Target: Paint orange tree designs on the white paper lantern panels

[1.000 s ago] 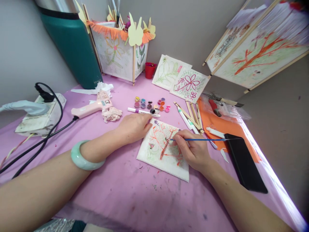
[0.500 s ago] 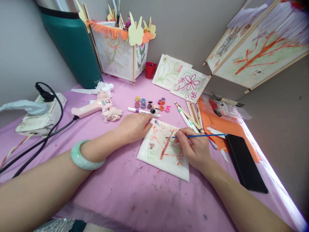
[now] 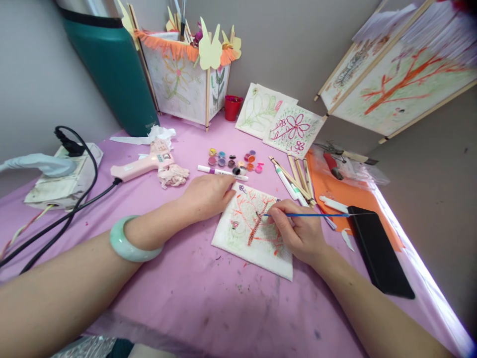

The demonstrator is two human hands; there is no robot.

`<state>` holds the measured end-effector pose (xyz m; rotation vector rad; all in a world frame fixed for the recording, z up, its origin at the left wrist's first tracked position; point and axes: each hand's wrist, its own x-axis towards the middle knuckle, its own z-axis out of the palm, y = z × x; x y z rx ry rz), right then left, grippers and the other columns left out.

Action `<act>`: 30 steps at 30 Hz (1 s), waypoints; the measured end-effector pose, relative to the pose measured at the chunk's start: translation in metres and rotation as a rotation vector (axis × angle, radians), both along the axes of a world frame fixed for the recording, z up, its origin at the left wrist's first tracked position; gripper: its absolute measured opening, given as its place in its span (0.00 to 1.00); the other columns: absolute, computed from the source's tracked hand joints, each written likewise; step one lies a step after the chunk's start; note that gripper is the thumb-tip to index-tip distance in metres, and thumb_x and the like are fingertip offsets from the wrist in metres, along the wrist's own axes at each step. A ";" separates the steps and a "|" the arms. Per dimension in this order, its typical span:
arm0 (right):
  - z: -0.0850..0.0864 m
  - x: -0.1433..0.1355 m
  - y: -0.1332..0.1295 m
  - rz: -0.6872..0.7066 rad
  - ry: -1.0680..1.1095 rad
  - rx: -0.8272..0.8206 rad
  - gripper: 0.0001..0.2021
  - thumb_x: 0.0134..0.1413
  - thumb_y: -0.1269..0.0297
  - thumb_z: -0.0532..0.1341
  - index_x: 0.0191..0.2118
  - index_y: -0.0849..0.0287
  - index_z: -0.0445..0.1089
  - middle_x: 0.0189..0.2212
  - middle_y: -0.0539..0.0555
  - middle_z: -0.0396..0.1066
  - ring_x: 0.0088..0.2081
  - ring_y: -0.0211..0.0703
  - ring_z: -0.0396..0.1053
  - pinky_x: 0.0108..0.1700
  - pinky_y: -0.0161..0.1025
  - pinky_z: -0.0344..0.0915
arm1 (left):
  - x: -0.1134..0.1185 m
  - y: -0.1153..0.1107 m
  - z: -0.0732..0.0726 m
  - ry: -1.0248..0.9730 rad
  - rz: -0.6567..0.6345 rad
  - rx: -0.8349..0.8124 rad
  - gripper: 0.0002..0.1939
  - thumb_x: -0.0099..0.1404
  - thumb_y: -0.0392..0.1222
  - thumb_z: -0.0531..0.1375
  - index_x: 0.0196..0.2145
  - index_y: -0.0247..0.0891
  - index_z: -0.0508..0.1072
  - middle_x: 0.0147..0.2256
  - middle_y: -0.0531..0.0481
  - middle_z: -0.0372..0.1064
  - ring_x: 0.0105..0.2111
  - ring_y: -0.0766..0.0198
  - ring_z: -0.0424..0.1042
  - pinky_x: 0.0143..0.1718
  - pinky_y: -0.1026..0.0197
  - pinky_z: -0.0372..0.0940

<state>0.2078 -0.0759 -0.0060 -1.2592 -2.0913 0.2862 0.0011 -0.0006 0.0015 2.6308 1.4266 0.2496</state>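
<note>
My right hand (image 3: pixel 296 231) is closed round a thin blue paintbrush (image 3: pixel 320 215), pinched near its bristles. Its tip rests at or just above the dark-dabbed trunk of an orange tree drawn on a square white textured sheet (image 3: pixel 227 236). A small red figure and a purple flower also mark this sheet. My left hand (image 3: pixel 206 196) lies flat at the sheet's upper left corner, fingers extended and partly hidden from view. Just beyond those fingers are a white marker with a purple band (image 3: pixel 208 170) and several small open paint pots (image 3: pixel 221 162).
At the left are a pink glue gun (image 3: pixel 141 168), a power strip (image 3: pixel 59 184) with cables, and a tall green bottle (image 3: pixel 112 74). Wooden sticks (image 3: pixel 298 176) and a black phone (image 3: pixel 380 253) lie right. Behind stand a decorated paper box (image 3: pixel 177 87), red bucket (image 3: pixel 233 109) and flower drawings (image 3: pixel 294 128).
The brush tip has shifted slightly down and left along the tree trunk, and its handle end has dropped a little. My left hand stays in place.
</note>
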 end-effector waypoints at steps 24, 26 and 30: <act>-0.002 -0.001 0.000 -0.104 0.032 0.073 0.08 0.56 0.66 0.52 0.29 0.59 0.65 0.21 0.49 0.66 0.20 0.32 0.62 0.24 0.32 0.58 | -0.001 0.000 -0.001 0.017 -0.003 0.014 0.18 0.63 0.46 0.45 0.46 0.41 0.66 0.39 0.47 0.71 0.37 0.59 0.69 0.36 0.58 0.61; -0.002 -0.001 0.000 -0.109 0.030 0.072 0.08 0.56 0.66 0.52 0.29 0.59 0.65 0.21 0.49 0.66 0.20 0.32 0.62 0.24 0.32 0.58 | -0.001 0.000 -0.001 0.014 -0.001 0.012 0.18 0.63 0.46 0.45 0.46 0.41 0.66 0.39 0.47 0.71 0.37 0.59 0.69 0.35 0.58 0.61; -0.002 0.000 0.000 -0.121 0.020 0.065 0.08 0.56 0.66 0.52 0.29 0.59 0.65 0.21 0.49 0.66 0.20 0.33 0.62 0.24 0.32 0.58 | 0.000 0.000 0.000 0.010 0.003 0.013 0.18 0.63 0.46 0.45 0.45 0.40 0.67 0.38 0.47 0.71 0.37 0.59 0.69 0.35 0.59 0.61</act>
